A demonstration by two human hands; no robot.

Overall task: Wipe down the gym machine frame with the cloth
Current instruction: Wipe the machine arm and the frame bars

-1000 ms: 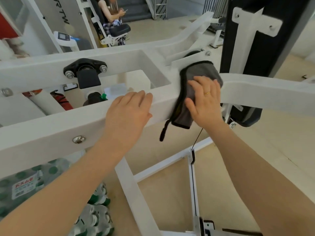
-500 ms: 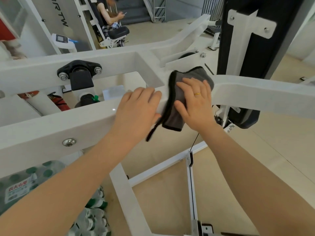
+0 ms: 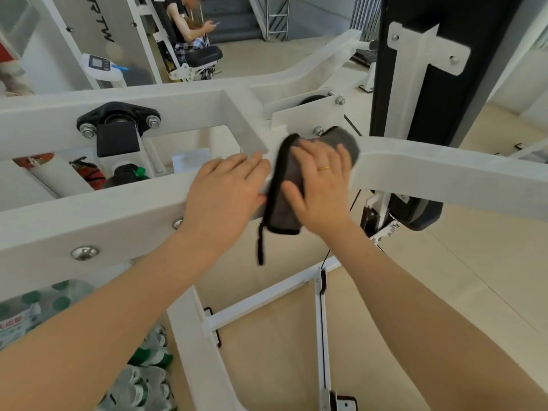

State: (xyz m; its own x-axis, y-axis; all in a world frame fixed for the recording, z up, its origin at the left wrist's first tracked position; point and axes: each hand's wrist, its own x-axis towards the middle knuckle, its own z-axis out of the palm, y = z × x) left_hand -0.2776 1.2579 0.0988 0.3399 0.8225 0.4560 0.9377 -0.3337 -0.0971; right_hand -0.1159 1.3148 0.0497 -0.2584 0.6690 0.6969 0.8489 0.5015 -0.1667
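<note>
A: Entry, hands first. Right hand lies flat on the grey cloth, fingers straight and spread, pressing it onto the white frame beam. A gold ring sits on one finger.

B: Left hand?

A: Left hand rests palm-down on the same beam just beside the cloth, fingers extended and close together. It holds nothing; the fingertips reach the beam's far edge.

B: Cloth position?

A: Draped over the beam at the bend where it meets the cross member. The upper part lies on the top face under the fingers; the lower part hangs down the near face. A black strap dangles from its black-trimmed edge below the beam.

B: Edges, free room?

A: To the right the beam runs bare to the frame edge. To the left it is bare past the left hand, with two dome-head bolts on the near face. Behind is an open rectangular gap in the frame; a black bearing bracket sits on the rear beam.

B: Obscured items?

A: The cloth's far end is motion-blurred. A bolt near it is partly covered. Bottled water packs at lower left are cut off by the forearm. A seated person in the background is only partly visible.
</note>
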